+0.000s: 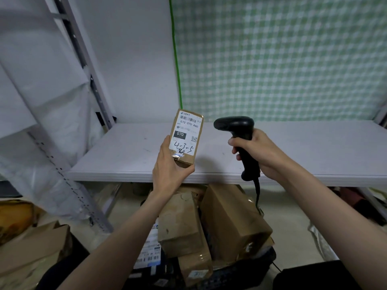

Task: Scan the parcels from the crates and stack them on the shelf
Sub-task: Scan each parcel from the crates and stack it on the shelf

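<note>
Holding parcel (L hand), scanner (R hand).

Two bare forearms, sleeveless, no rings or watch

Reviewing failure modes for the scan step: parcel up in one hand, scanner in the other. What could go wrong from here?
1. The scanner head faces left, beside the small parcel, not at its label; the read may miss.
2. The left hand grips only the parcel's lower end, so it could tip out.
3. The scanner's cable hangs over the crate parcels and may snag.
</note>
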